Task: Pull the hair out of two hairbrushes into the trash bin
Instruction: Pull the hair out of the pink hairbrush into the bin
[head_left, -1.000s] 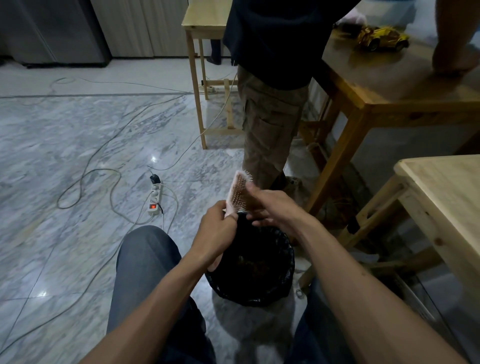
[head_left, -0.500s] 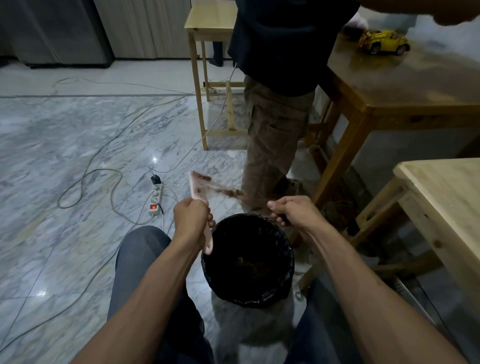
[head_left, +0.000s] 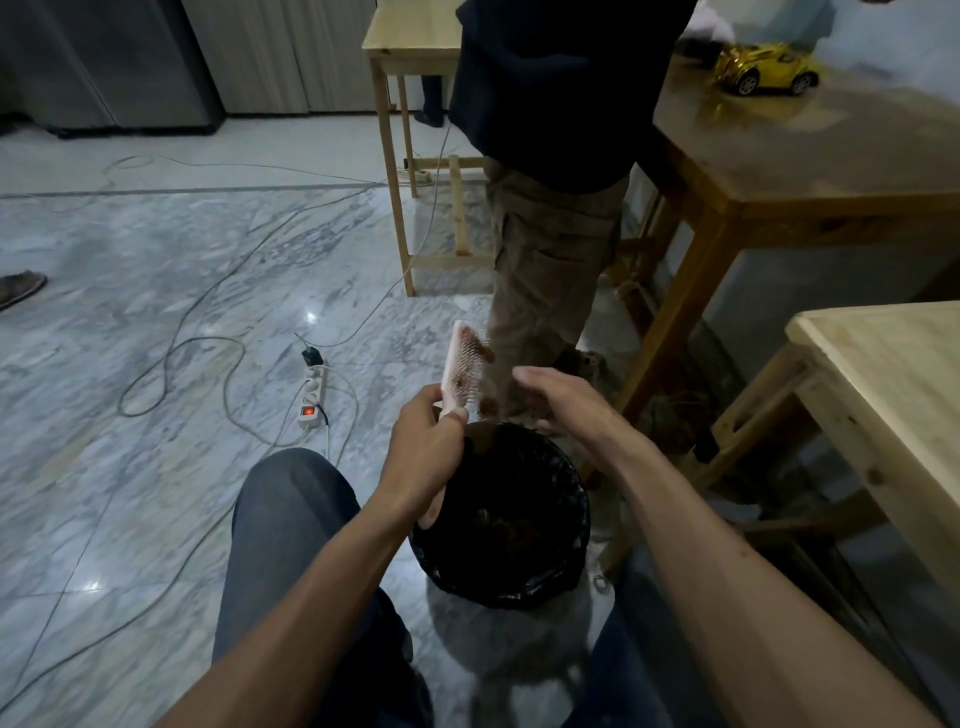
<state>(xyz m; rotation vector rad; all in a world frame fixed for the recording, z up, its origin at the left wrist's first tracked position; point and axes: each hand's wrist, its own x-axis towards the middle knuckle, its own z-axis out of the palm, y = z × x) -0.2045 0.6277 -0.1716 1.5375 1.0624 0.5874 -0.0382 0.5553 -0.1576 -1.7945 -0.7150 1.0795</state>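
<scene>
My left hand grips the handle of a pale pink hairbrush, held upright above the near rim of the trash bin. Brown hair clings to the bristles, and a clump hangs off the brush's right side. My right hand hovers just right of the brush with its fingers spread and nothing in it. The bin is black, lined with a black bag, and stands on the floor between my knees with hair inside. No second hairbrush is in view.
A person in brown trousers stands just beyond the bin. Wooden tables stand to the right, one carrying a yellow toy car. A power strip and loose cables lie on the marble floor to the left.
My right hand pulled a strand of hair sideways off the brush, then opened. The brush has swung back upright over the bin, and my right hand has moved back beside it.
</scene>
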